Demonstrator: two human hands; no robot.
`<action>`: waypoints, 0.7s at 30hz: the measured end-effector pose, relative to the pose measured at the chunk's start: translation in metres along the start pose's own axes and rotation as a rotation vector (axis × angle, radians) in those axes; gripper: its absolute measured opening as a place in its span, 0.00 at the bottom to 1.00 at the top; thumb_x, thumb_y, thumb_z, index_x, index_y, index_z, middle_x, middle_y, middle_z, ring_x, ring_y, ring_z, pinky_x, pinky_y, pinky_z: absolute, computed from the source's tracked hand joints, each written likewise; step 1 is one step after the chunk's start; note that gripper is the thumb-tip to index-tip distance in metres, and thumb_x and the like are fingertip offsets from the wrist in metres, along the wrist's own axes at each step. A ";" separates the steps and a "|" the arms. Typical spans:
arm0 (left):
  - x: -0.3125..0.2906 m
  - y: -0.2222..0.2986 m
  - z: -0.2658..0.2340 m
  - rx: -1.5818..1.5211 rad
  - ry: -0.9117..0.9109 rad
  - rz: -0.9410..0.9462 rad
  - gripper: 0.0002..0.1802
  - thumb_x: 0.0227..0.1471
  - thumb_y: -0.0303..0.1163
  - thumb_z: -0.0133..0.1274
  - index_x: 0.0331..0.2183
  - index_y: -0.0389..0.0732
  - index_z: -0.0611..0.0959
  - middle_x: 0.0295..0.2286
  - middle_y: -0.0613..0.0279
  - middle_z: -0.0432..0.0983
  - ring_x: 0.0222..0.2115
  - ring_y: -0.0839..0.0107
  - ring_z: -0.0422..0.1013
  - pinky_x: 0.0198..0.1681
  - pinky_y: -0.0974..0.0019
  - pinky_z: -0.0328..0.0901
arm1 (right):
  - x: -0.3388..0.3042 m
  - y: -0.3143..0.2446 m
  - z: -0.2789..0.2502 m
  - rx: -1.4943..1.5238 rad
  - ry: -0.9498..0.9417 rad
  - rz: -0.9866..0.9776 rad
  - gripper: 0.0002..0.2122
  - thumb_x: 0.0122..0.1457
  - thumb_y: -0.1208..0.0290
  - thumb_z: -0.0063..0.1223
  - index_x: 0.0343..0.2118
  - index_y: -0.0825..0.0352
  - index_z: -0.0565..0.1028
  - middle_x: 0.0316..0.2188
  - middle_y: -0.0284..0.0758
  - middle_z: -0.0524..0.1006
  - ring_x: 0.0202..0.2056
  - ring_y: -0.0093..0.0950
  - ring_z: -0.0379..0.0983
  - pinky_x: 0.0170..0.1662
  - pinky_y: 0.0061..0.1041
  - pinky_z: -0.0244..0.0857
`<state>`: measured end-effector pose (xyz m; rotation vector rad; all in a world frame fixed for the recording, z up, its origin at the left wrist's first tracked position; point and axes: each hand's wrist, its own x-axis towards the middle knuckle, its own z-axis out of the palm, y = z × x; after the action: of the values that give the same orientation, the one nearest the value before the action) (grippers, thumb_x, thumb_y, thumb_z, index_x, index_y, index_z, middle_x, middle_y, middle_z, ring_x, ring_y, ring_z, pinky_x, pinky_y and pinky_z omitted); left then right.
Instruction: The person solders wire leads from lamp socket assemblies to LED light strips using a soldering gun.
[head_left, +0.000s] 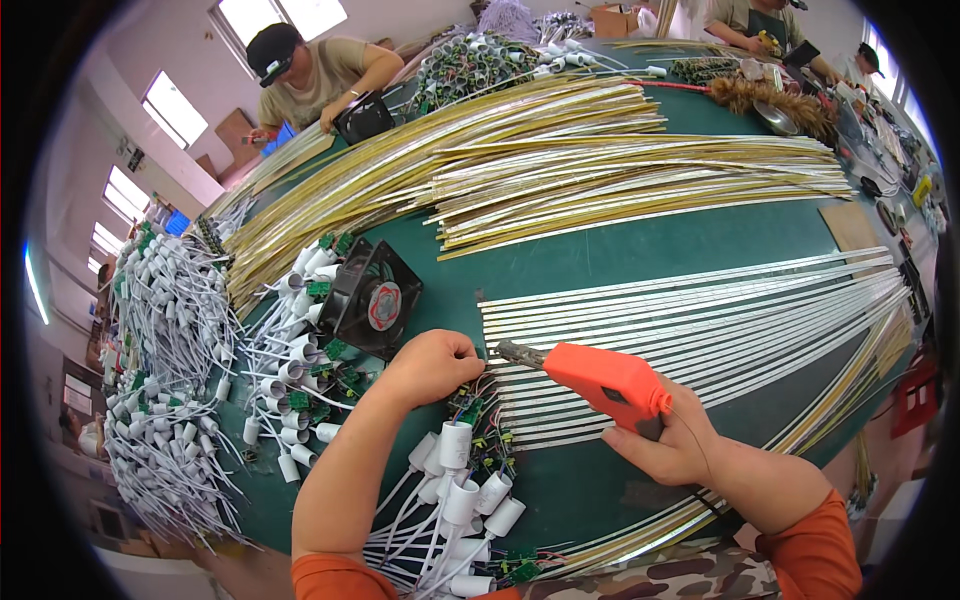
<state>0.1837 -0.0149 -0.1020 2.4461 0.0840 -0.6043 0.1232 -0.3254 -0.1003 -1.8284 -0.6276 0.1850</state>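
Note:
My right hand (680, 440) is wrapped round an orange-red soldering gun (605, 380), with a thin cable hanging from its back. The gun's dark tip points left, at the left ends of a row of thin white LED strips (680, 340) laid side by side. Just left of that tip, my left hand (435, 367) is closed in a pinch; what lies between its fingers is too small to make out. Below it are small green circuit boards with thin coloured wires (480, 415), beside the strip ends. Several white cylindrical caps with white leads (456, 445) lie nearer me.
A black square fan (372, 300) stands left of my left hand. White-capped leads (175, 290) heap up at the far left. Bundles of yellowish strips (640, 190) lie across the green table (560, 265). A co-worker (310, 80) sits beyond; another person (755, 30) works at the back right.

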 end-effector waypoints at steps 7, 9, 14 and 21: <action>-0.002 0.010 -0.003 0.019 -0.024 -0.054 0.13 0.44 0.38 0.57 0.24 0.36 0.82 0.18 0.56 0.75 0.20 0.66 0.70 0.28 0.63 0.65 | -0.003 -0.004 -0.005 -0.026 0.013 -0.008 0.24 0.52 0.69 0.62 0.53 0.68 0.70 0.34 0.39 0.77 0.33 0.33 0.75 0.40 0.29 0.69; -0.003 0.010 -0.004 0.033 -0.009 -0.042 0.13 0.45 0.38 0.57 0.24 0.36 0.82 0.19 0.56 0.75 0.20 0.66 0.70 0.28 0.63 0.65 | -0.002 -0.006 -0.006 0.015 0.002 0.015 0.24 0.53 0.69 0.62 0.53 0.68 0.70 0.35 0.39 0.77 0.34 0.33 0.75 0.40 0.28 0.69; -0.003 0.013 -0.004 0.041 -0.020 -0.048 0.14 0.45 0.39 0.58 0.24 0.35 0.82 0.19 0.55 0.75 0.21 0.66 0.70 0.28 0.63 0.65 | -0.004 -0.005 -0.009 0.024 0.014 0.007 0.24 0.53 0.69 0.62 0.53 0.68 0.70 0.35 0.39 0.76 0.34 0.32 0.75 0.40 0.28 0.68; -0.004 -0.002 -0.009 -0.233 -0.085 0.038 0.11 0.51 0.29 0.57 0.37 0.35 0.80 0.24 0.69 0.73 0.26 0.82 0.67 0.30 0.75 0.62 | -0.004 0.001 -0.011 0.081 0.015 -0.016 0.24 0.52 0.69 0.62 0.53 0.67 0.70 0.33 0.37 0.76 0.33 0.30 0.74 0.39 0.27 0.68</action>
<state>0.1831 -0.0075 -0.0949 2.1897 0.0694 -0.6428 0.1250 -0.3369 -0.0976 -1.7451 -0.6157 0.1839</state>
